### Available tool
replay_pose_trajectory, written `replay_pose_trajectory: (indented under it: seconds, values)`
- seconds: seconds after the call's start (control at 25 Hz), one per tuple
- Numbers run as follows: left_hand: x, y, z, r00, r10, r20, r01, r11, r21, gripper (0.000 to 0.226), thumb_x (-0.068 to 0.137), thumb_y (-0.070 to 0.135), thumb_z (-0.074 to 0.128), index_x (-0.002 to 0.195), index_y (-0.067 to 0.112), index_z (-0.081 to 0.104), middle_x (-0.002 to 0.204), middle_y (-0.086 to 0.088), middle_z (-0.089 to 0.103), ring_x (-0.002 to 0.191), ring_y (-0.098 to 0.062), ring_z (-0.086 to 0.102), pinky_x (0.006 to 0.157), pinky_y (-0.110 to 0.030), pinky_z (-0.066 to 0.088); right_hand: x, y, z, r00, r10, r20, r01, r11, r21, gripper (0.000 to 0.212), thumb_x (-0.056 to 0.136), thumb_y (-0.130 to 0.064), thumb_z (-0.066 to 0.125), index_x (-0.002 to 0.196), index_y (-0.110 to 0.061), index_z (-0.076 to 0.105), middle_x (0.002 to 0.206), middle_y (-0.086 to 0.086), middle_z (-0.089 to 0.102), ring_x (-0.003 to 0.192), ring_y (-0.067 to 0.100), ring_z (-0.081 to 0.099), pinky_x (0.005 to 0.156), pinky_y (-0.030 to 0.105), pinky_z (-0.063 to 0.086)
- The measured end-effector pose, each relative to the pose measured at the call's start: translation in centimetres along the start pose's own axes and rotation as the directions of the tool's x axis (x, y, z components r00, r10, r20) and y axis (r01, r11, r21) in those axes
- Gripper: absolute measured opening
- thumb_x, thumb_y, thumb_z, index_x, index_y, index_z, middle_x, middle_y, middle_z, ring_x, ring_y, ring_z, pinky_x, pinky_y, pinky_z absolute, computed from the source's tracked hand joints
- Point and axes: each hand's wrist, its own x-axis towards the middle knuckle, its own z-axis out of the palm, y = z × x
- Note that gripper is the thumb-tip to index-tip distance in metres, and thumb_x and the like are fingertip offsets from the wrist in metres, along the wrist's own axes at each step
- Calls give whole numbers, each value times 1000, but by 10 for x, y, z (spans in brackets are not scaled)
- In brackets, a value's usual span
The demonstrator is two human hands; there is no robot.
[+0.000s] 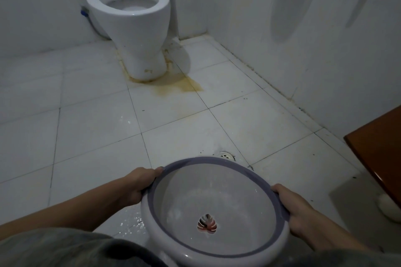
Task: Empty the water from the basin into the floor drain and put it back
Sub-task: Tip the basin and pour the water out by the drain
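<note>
i hold the basin (217, 210) in both hands above the tiled floor (97, 136), with the floor drain (225, 155) as my landmark. the basin is round, pale inside, with a purple-grey rim, and a leaf print in red, black and white sits at its bottom. its far rim lies just on my side of the drain and hides the near edge of the drain cover from me. the basin is tilted, its open mouth turned up toward me, and i see only a faint wet sheen on the inner wall, not a pool i can be sure of.

my left hand (141, 182) is clamped on the rim on the side left of the drain, fingers curled over the edge. my right hand (297, 208) is clamped on the opposite rim, to the right of the drain and nearer me, thumb on top of the purple band.

left of the drain and closer to me, small water drops glisten on the tiles beside the basin's outer wall. far beyond the drain stands a white toilet (132, 24) with its lid up, a yellow-brown stain (178, 85) spreading on the floor at its base. right of the drain, a brown wooden panel (377, 151) juts in by the white wall (303, 28).
</note>
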Motion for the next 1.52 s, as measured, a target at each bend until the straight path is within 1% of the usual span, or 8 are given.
replay_pose_trajectory:
  seconds: [0.16,0.4,0.56,0.76,0.92,1.04,1.2,1.52]
  values:
    - [-1,2,1,1000,-18,11,18,1000,9,46,94,28,61,114,-13,62,97,-22,71,76,-35,65,59,-36,54,-1,-2,-2,1000,10,10,-10,1000,5,21,92,-9,51,79,0,65,71,16,63,61,30,55,58,33,45]
    - [-2,6,3,1000,-16,9,16,1000,5,44,95,26,61,115,-13,61,104,-26,70,79,-36,64,68,-40,55,1,-3,-4,1000,0,9,0,1000,8,22,94,-10,49,85,2,66,75,18,64,64,31,56,59,34,47]
    - [-2,9,4,1000,-8,18,8,1000,-5,44,95,25,61,116,-13,60,106,-27,70,79,-36,64,66,-39,55,3,-3,-5,1000,11,-6,-11,1000,4,21,92,-9,51,81,1,66,74,18,64,63,31,56,60,35,46]
    - [-5,9,3,1000,-1,31,2,1000,-23,43,95,24,61,117,-14,60,113,-29,68,89,-38,63,82,-47,53,8,-3,-5,1000,30,-7,-30,999,32,21,90,-9,52,77,0,66,58,15,66,56,30,56,57,32,47]
    - [-7,11,1,999,0,44,1,1000,-22,44,95,22,60,119,-14,59,114,-31,67,89,-38,62,82,-47,52,7,-2,-4,999,39,9,-39,998,38,20,91,-10,52,83,1,67,76,19,66,63,32,57,61,35,48]
    - [-7,12,1,999,5,39,-4,1000,-12,43,95,23,60,118,-14,59,106,-28,69,82,-37,63,74,-44,54,5,-3,-3,999,37,21,-37,999,29,20,92,-10,52,83,1,67,76,19,66,63,32,57,61,34,48]
    - [-7,11,2,999,0,41,1,1000,-16,41,95,23,60,115,-13,61,96,-23,69,76,-35,63,69,-41,54,3,-7,-3,999,24,23,-24,999,31,19,92,-9,52,85,1,67,73,18,66,62,31,57,58,34,48]
    - [-7,10,2,999,2,33,-2,1000,-11,43,96,22,59,118,-15,59,115,-31,67,87,-38,62,82,-47,52,-1,-13,-3,999,-4,54,2,999,38,22,94,-9,51,80,0,66,51,12,67,58,29,57,55,33,49]
